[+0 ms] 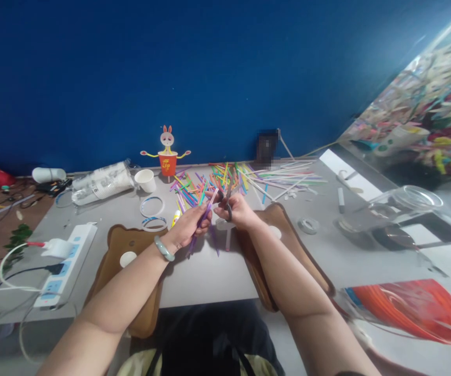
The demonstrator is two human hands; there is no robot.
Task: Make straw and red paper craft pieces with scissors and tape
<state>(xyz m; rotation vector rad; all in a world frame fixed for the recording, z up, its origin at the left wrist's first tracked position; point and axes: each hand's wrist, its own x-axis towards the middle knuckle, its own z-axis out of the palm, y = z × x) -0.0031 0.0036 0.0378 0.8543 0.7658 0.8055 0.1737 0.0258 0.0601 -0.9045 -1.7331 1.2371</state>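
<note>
Several purple strips point(208, 211) were gripped in the left hand point(189, 225), its fingers closed around them, above the counter point(205, 287). Black scissors point(229, 210) were held in the right hand point(239, 210), the fingers curled about the handles and the blades pointed away from the body; how far the blades were parted could not be told. Beyond both hands, coloured strips point(244, 179) were strewn in a pile, with an orange cup point(168, 164) set at its left.
</note>
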